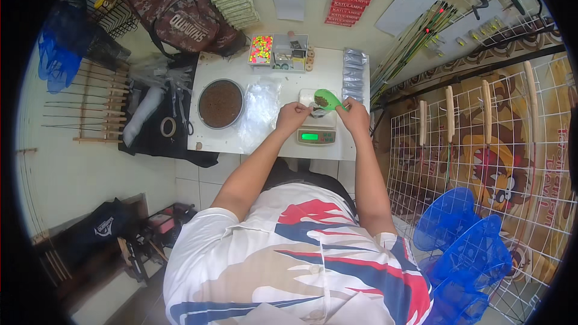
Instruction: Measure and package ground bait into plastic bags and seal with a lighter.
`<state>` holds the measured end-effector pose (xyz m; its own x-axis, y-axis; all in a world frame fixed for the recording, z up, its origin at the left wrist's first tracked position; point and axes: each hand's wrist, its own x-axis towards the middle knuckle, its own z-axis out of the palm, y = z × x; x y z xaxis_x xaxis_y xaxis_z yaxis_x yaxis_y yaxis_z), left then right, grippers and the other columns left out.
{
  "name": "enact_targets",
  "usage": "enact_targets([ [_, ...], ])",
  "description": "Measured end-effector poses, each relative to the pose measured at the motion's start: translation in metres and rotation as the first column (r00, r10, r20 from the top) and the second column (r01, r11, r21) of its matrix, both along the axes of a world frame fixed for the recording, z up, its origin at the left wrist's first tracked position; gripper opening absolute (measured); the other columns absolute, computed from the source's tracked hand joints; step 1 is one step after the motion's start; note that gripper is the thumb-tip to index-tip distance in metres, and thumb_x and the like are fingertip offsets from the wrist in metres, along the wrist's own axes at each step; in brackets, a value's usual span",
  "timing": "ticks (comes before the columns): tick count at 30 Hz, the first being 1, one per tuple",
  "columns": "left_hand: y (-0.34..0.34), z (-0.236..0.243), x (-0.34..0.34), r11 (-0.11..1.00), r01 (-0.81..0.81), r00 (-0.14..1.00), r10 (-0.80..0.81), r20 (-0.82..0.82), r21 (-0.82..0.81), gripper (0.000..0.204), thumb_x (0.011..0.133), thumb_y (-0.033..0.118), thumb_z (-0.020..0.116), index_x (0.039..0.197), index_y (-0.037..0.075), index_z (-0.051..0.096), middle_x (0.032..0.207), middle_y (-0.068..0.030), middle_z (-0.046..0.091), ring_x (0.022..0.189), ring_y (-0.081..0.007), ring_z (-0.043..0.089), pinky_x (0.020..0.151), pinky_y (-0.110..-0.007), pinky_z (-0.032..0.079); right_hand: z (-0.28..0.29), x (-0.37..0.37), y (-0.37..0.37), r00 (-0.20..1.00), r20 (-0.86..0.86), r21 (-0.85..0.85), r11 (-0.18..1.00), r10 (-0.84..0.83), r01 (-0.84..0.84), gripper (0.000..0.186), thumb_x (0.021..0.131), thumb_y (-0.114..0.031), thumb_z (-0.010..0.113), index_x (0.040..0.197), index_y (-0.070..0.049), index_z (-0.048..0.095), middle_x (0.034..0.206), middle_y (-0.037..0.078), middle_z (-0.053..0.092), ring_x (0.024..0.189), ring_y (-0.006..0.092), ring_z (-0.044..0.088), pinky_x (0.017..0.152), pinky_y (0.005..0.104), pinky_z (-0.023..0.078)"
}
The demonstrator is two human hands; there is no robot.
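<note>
My right hand (355,115) grips a green scoop (332,101) by its handle end. Brown granules (322,102) lie in the scoop, which is over a digital scale (316,137) with a lit green display. My left hand (292,117) is pinched at the scoop's left side, on what looks like the edge of a small clear plastic bag (317,112); the fingers partly hide it. Left of that hand, clear plastic bags (260,105) are spread on the white table (211,139). Beside them stands a round metal bowl (241,91) of brown granules.
A divided box (291,68) with bright beads stands at the table's back. Grey packets (354,75) line its right end. Scissors (189,126) and a tape roll (168,126) lie on black cloth at left. A wire grid (469,120) and blue nets (463,241) are at right.
</note>
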<state>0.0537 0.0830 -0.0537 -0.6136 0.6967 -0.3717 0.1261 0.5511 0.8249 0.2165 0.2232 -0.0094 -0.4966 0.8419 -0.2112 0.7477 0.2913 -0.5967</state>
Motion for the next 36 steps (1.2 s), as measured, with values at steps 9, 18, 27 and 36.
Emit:
enact_targets([
  [9,0.0039,-0.0056,-0.0035,0.998,0.0,1.0,-0.001,0.006,0.062,0.034,0.081,0.036,0.074,0.087,0.003,0.072,0.079,-0.0085,0.071,0.073,-0.0176,0.067,0.069,-0.029,0.052,-0.0023,-0.0015,0.0001,0.999,-0.04,0.065,0.997,0.033,-0.03,0.029,0.075,-0.036,0.068,0.085,-0.008,0.065,0.07,0.011,0.064,0.068,0.032,0.063,0.062,0.0413,0.047],
  [18,0.0037,-0.0001,-0.0047,0.997,0.017,1.0,-0.016,-0.011,0.07,0.031,0.081,0.033,0.074,0.088,0.003,0.073,0.08,-0.0083,0.071,0.074,-0.0173,0.067,0.07,-0.03,0.052,-0.0029,0.0017,0.0021,0.998,-0.043,0.106,0.994,0.046,-0.041,0.031,0.076,-0.037,0.07,0.084,-0.008,0.064,0.069,0.011,0.063,0.067,0.0318,0.063,0.061,0.0412,0.047],
  [27,0.0069,-0.0069,-0.0071,0.998,0.022,0.999,-0.02,-0.031,0.066,0.026,0.081,0.029,0.073,0.088,0.004,0.073,0.08,-0.0076,0.071,0.074,-0.0174,0.067,0.07,-0.03,0.051,0.0006,0.0026,0.003,0.996,-0.036,0.149,0.986,0.085,-0.079,0.03,0.075,-0.037,0.07,0.085,-0.009,0.065,0.07,0.011,0.064,0.068,0.0327,0.064,0.062,0.0421,0.048],
  [36,0.0089,-0.0087,-0.0077,0.999,0.024,0.999,-0.022,-0.047,0.048,0.025,0.081,0.029,0.072,0.088,0.005,0.073,0.08,-0.0078,0.071,0.074,-0.0174,0.067,0.07,-0.03,0.051,-0.0014,0.0029,0.0068,0.996,-0.043,0.111,0.992,0.073,-0.067,0.033,0.075,-0.04,0.07,0.084,-0.009,0.065,0.071,0.011,0.063,0.069,0.0324,0.062,0.063,0.0415,0.047],
])
